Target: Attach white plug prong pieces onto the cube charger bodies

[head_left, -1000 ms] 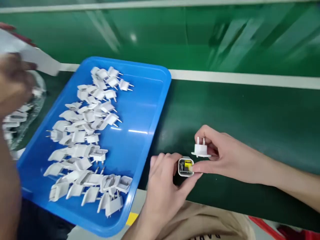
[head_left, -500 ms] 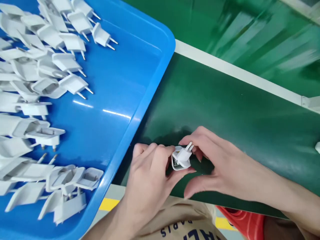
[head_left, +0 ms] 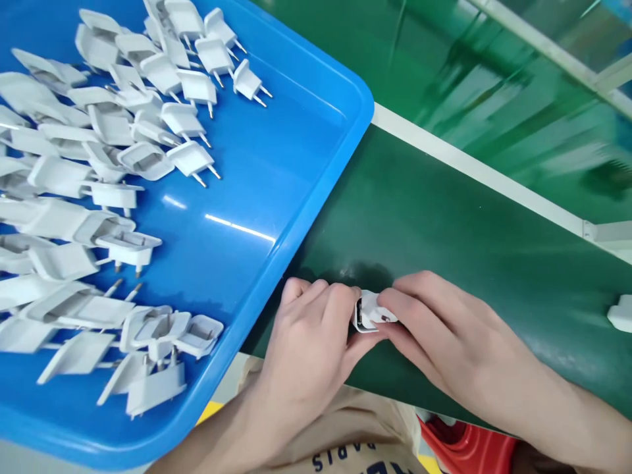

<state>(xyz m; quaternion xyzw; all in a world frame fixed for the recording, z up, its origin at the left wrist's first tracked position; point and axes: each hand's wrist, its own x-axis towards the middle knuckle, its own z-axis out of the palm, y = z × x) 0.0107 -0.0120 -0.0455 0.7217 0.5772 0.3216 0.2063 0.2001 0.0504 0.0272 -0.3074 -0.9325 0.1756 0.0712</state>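
Observation:
Near the front edge of the green table, my left hand (head_left: pixel 316 332) holds a small white plug housing (head_left: pixel 364 315), its open side facing right with dark and metallic parts inside. Fingers of my right hand (head_left: pixel 439 329) are closed on a white plug piece (head_left: pixel 381 309) at the housing's right side, and the two pieces touch. The pins of this piece are mostly hidden by my fingers. To the left lies a blue tray (head_left: pixel 316 220) with many white two-pin plug parts (head_left: pixel 190 158).
A white rail (head_left: pixel 474 168) crosses behind the green table surface (head_left: pixel 444 224). At the right edge lies a white object (head_left: pixel 620 313). Something red (head_left: pixel 474 447) is below the table's front edge.
My right hand has moved in and closed on the plug piece, which was showing its pins upward before. The view has shifted, so the tray appears further right.

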